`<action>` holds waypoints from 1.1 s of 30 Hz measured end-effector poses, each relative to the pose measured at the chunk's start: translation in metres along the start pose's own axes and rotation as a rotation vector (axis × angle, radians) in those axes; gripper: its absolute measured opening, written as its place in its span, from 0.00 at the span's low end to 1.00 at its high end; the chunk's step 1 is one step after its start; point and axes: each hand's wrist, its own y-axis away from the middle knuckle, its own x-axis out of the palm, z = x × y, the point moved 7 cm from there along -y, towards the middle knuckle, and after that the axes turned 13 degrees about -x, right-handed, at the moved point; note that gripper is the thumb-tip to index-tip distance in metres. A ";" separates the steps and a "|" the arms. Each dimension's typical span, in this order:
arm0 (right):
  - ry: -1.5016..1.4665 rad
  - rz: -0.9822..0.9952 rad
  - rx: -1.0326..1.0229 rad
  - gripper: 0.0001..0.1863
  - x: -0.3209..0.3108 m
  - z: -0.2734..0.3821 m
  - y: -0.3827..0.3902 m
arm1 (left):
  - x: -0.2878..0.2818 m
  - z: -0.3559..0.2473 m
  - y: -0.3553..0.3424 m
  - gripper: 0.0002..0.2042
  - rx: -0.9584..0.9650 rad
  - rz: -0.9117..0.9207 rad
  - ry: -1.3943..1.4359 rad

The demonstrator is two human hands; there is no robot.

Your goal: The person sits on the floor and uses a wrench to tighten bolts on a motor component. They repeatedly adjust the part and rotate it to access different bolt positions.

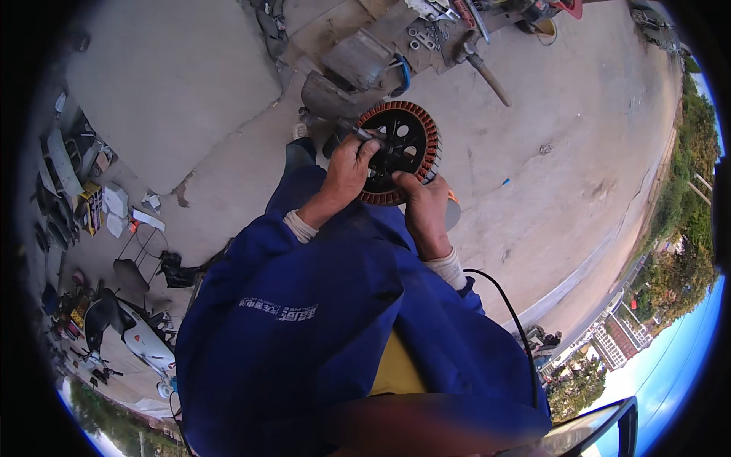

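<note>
In front of my lap is a round motor stator (435, 145), with copper windings around its rim and a black centre pierced by several holes. My right hand (426, 207) grips its near right edge, the thumb lying over the black face. My left hand (349, 171) is closed around a dark grey cylindrical piece (356, 132) at the stator's left side. That piece points toward the middle of the stator; its exact kind is hard to make out, and my fingers cover part of it.
Just beyond the stator stands a worn metal block (358, 59). A hammer (485, 72) lies to its right, near several ring-shaped metal parts (421, 38). A small blue-tipped item (505, 182) is on the ground at right. Scooters (145, 343) and scattered parts (65, 164) are at left.
</note>
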 end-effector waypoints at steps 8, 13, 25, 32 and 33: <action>-0.015 -0.010 0.052 0.11 -0.003 -0.008 -0.002 | 0.004 0.009 -0.009 0.19 -0.095 0.015 -0.079; 0.020 0.007 -0.002 0.11 -0.005 -0.008 -0.005 | 0.008 0.017 -0.013 0.21 -0.108 0.011 -0.107; 0.177 0.198 -0.134 0.16 -0.005 0.023 0.006 | 0.000 0.028 -0.010 0.25 -0.222 -0.038 0.016; 0.643 0.225 -0.458 0.27 -0.058 -0.009 -0.008 | -0.009 0.021 -0.002 0.28 -0.419 0.111 0.199; 0.833 0.200 -0.544 0.28 -0.062 -0.017 -0.012 | -0.015 0.024 -0.002 0.28 -0.444 0.097 0.214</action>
